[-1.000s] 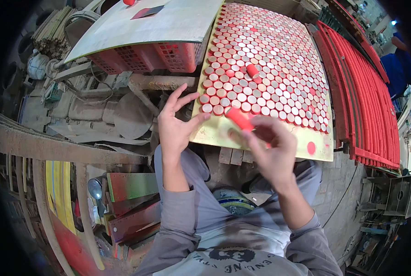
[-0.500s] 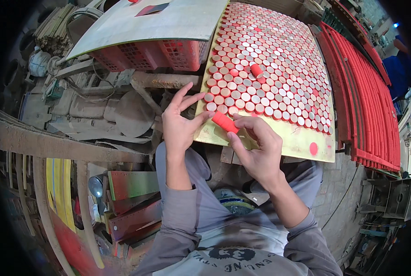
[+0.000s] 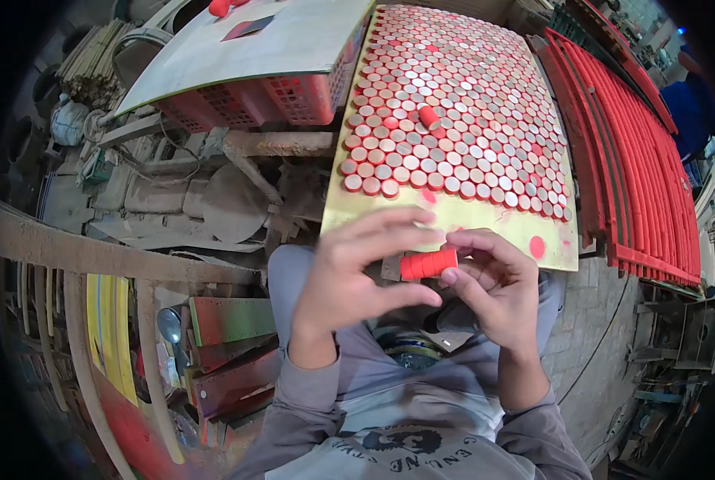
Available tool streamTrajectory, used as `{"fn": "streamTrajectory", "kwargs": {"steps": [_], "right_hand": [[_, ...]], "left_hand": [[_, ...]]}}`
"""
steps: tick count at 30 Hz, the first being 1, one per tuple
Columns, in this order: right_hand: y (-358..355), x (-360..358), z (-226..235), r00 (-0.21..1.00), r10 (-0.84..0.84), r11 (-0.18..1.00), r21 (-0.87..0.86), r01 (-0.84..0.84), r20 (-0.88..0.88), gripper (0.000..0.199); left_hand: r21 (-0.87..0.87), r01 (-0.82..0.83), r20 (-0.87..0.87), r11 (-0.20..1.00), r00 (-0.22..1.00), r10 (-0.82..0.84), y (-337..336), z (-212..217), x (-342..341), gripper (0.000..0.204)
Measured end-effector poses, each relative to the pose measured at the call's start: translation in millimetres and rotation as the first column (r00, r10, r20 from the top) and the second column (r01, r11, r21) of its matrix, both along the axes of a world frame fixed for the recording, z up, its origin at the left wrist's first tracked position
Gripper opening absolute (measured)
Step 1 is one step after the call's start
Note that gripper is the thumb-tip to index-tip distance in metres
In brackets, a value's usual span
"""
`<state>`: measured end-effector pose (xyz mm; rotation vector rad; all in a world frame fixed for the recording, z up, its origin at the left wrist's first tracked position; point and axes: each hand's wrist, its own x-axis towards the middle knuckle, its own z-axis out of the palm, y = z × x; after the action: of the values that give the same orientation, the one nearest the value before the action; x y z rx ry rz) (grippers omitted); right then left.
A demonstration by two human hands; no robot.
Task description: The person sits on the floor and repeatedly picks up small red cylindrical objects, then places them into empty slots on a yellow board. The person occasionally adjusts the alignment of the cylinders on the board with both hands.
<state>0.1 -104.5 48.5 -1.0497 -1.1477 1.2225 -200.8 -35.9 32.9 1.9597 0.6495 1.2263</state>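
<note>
Short red cylinder stack point(image 3: 428, 263) held between both hands, just below the near edge of the yellow board point(image 3: 461, 218). Long axis runs nearly level, left to right, right end tipped slightly up; ribbed, as if several red caps sit end to end.

Left hand point(image 3: 356, 276) comes up from the lower edge, back of hand to camera, fingers point(image 3: 389, 228) spread and curved over the stack's left end; blurred. Right hand point(image 3: 497, 284) cups from the right, thumb and fingertips pinching the stack's right end.

Board carries packed rows of upright red caps point(image 3: 461, 104) with pale tops; one cap point(image 3: 429, 117) lies on its side on top. Red round spot point(image 3: 537, 247) on the bare yellow strip. Red perforated crate point(image 3: 293, 94) under a grey sheet point(image 3: 245, 44) to the left. Long red strips point(image 3: 637, 152) stacked to the right
</note>
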Motion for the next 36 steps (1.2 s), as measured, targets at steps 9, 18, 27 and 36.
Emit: {"fn": "streamTrajectory", "kwargs": {"steps": [9, 18, 27, 36], "right_hand": [[-23, 35, 16, 0.925, 0.033, 0.988, 0.124, -0.087, 0.379, 0.023], [-2, 31, 8, 0.865, -0.027, 0.977, 0.197, -0.083, 0.501, 0.023], [67, -22, -37, 0.694, -0.307, 0.941, 0.317, 0.119, 0.651, 0.018], [74, -29, -47, 0.689, -0.376, 0.921, 0.335, 0.201, 0.619, 0.023]], "left_hand": [[-0.146, -0.046, 0.097, 0.988, 0.993, 0.061, -51, -5, 39, 0.036], [-0.493, 0.055, 0.325, 0.868, 0.937, 0.125, -74, -7, 16, 0.038], [-0.652, 0.046, 0.435, 0.757, 0.840, 0.324, -77, -33, -4, 0.039], [-0.654, 0.090, 0.466, 0.751, 0.830, 0.307, -71, -44, -19, 0.034]]}}
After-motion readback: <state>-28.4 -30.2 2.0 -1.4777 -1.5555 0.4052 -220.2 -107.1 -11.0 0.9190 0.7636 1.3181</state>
